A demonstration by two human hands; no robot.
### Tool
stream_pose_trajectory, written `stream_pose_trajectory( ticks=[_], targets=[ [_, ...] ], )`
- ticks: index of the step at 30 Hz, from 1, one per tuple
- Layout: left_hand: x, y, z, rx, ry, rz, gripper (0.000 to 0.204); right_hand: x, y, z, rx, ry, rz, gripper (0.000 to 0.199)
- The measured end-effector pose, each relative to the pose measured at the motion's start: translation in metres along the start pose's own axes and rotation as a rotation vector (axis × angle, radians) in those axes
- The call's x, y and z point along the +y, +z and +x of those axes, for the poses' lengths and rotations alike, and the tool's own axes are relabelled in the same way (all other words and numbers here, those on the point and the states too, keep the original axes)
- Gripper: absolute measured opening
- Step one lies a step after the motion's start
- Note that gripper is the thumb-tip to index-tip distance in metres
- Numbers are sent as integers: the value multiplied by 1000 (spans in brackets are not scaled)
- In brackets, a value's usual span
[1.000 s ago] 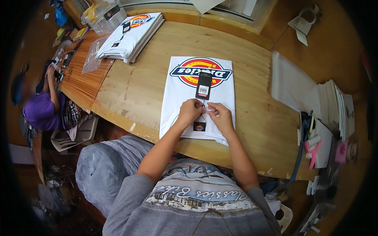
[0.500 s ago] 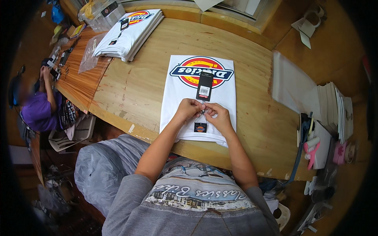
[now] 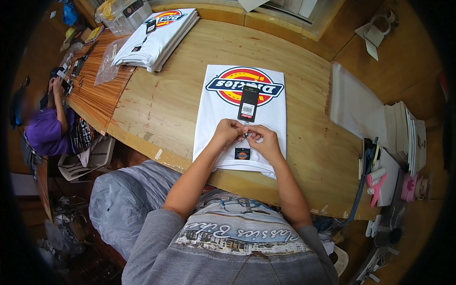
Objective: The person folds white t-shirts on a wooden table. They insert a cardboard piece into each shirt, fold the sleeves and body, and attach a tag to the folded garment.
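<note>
A folded white T-shirt (image 3: pixel 213 112) lies on the table in front of me, its red, yellow and navy printed emblem upside down from where I sit. On it rests a black hang tag (image 3: pixel 248 100) with a white barcode patch. A thin tag string (image 3: pixel 246 123) runs from the tag toward the black neck label (image 3: pixel 242 153) at the shirt's near edge. My left hand (image 3: pixel 229 131) and my right hand (image 3: pixel 264 139) meet over the shirt, both pinching the string between fingertips. The exact spot they grip is partly hidden by the fingers.
A stack of folded white T-shirts (image 3: pixel 161 40) stands at the far left beside a clear plastic bag (image 3: pixel 109 64). A co-worker in a purple top (image 3: pixel 47 130) sits left. Plastic sheets (image 3: pixel 354 102), paper stacks (image 3: pixel 401 128) and a pink-handled tool (image 3: pixel 376 183) lie right. A grey plastic sack (image 3: pixel 123 204) sits below.
My hands keep their pinch on the string, with barely any shift. The hang tag is turned very slightly. The whole view has moved a little.
</note>
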State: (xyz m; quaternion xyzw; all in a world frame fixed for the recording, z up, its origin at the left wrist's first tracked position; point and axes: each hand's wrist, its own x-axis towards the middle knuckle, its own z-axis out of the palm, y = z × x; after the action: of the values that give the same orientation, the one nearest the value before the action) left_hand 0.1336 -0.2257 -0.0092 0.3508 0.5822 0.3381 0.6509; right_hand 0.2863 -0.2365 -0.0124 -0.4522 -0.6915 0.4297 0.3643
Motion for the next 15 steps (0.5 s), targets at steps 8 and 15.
stream_pose_trajectory(
  ticks=[8, 15],
  targets=[
    [-2, 3, -2, 5, 5, -54, 13, -2, 4, -3, 68, 24, -14, 29],
    [-7, 1, -2, 16, 16, -54, 13, 1, 7, -3, 64, 5, -44, 31]
  ],
)
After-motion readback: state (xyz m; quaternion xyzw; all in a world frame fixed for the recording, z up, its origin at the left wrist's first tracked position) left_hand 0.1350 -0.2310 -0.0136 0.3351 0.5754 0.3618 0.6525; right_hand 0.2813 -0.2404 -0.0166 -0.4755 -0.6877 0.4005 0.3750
